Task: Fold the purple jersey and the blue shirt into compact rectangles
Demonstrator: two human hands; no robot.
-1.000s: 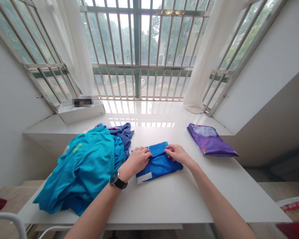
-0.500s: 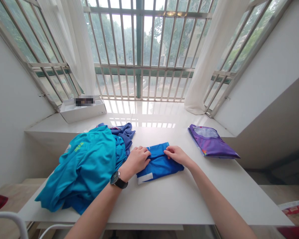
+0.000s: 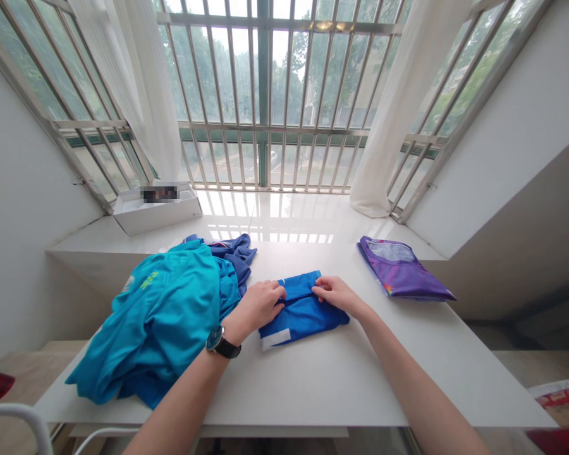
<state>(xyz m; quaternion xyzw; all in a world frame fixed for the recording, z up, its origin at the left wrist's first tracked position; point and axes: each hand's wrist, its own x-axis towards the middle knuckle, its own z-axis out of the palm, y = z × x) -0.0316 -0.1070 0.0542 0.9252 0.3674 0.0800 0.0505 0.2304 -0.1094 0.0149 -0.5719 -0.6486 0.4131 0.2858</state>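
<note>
A blue garment (image 3: pixel 308 318), folded into a flat bundle with a white patch at its near left corner, lies on the white table (image 3: pixel 313 385). My left hand (image 3: pixel 263 302), with a watch on the wrist, has its curled fingers closed on the bundle's far left edge. At the far right edge, my right hand (image 3: pixel 334 293) pinches the cloth between thumb and fingers. Left of my hands is a loose heap with a teal garment (image 3: pixel 171 309) on top and a darker blue garment (image 3: pixel 241 256) sticking out behind.
A folded purple garment (image 3: pixel 405 268) lies at the table's right. An open white box (image 3: pixel 159 215) stands on the window sill (image 3: pixel 284 215) at the back left. White curtains (image 3: pixel 384 139) hang before the barred window. A white curved tube (image 3: pixel 19 411) rises at the lower left.
Almost nothing differs. My left hand and wrist have shifted very slightly left; both hands stay on the folded blue garment.
</note>
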